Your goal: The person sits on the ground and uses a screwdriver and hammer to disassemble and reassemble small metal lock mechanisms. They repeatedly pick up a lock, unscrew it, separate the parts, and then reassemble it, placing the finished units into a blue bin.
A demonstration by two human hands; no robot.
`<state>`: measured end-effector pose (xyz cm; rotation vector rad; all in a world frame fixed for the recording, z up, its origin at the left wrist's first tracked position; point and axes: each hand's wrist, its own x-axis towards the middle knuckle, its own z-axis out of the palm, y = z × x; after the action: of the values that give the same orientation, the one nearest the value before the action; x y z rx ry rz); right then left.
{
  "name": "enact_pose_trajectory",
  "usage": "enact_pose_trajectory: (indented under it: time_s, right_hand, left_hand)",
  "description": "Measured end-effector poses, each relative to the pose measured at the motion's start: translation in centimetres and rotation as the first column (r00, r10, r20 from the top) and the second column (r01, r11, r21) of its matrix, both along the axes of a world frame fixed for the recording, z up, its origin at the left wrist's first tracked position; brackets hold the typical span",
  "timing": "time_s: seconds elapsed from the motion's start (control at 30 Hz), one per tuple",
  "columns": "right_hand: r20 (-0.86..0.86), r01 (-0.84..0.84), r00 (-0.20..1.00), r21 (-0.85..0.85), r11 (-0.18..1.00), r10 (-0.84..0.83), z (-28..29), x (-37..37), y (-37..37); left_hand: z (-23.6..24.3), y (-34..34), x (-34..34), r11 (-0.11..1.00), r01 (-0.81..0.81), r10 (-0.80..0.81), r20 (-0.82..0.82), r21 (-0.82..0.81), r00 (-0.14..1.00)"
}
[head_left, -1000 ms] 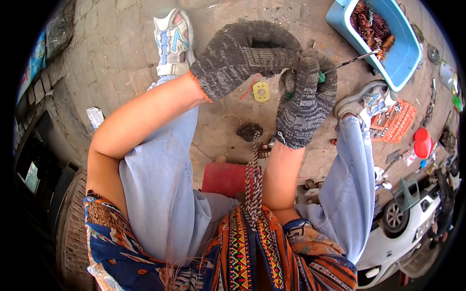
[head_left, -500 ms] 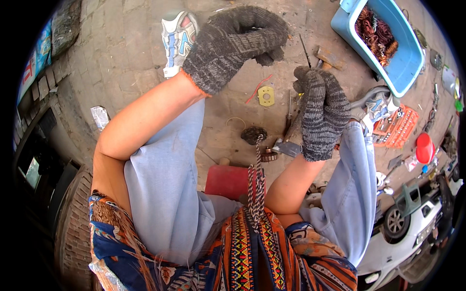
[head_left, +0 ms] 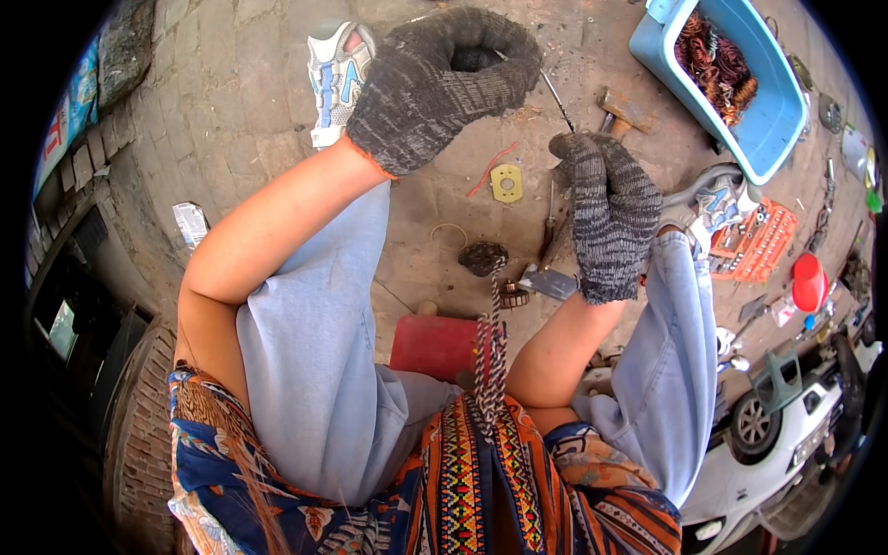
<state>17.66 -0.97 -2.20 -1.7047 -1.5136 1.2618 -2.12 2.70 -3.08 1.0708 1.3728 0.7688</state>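
Observation:
My left hand (head_left: pixel 442 104), in a dark grey knit glove, is raised above the paved ground with its fingers curled into a ring. Something dark shows inside that ring, but I cannot make out what it is. A thin metal rod (head_left: pixel 559 102) slants between my two hands. My right hand (head_left: pixel 614 217), in a matching glove, pinches its lower end; its upper end reaches the curled fingers of the left. Below lie a yellow plate with a round hole (head_left: pixel 507 183) and a thin red strip (head_left: pixel 491 170). A hammer (head_left: pixel 629 109) lies beyond my right hand.
A blue tub (head_left: pixel 779 116) of copper wire coils stands at the far right. Near my right shoe are an orange socket tray (head_left: pixel 766 242) and a red bowl (head_left: pixel 810 282). Between my legs are a dark lump (head_left: pixel 481 258) and a red block-like object (head_left: pixel 435 344).
The rod has tipped leftward, its upper end now at my left fingers. My left hand has turned and shifted slightly left; my right hand has also moved slightly left.

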Motion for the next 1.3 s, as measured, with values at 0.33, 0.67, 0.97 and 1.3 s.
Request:
enact_pose_trajectory:
  time_s: [0.33, 0.67, 0.97, 1.3]
  right_hand:
    - [-0.221, 0.328, 0.914, -0.092, 0.940, -0.341, -1.0, -0.6, -0.1]
    - [-0.200, 0.306, 0.929, -0.049, 0.951, -0.310, 0.1, -2.1, 0.1]
    - [-0.243, 0.336, 0.916, 0.021, 0.942, -0.321, -0.8, -2.1, -0.2]
    - [-0.309, 0.205, 0.915, -0.198, 0.959, -0.259, 0.0, -2.4, -0.4]
  left_hand:
    - [-0.7, -0.7, 0.2, 0.972, 0.128, -0.066, 0.296, -0.198, 0.953]
    - [-1.0, -1.0, 0.4, 0.967, 0.170, -0.078, 0.413, -0.192, 0.907]
    - [-1.3, -1.2, 0.3, 0.965, 0.185, -0.098, 0.397, -0.187, 0.912]
    - [-2.0, -0.9, 0.2, 0.898, -0.118, 0.323, 0.456, -0.423, 0.829]
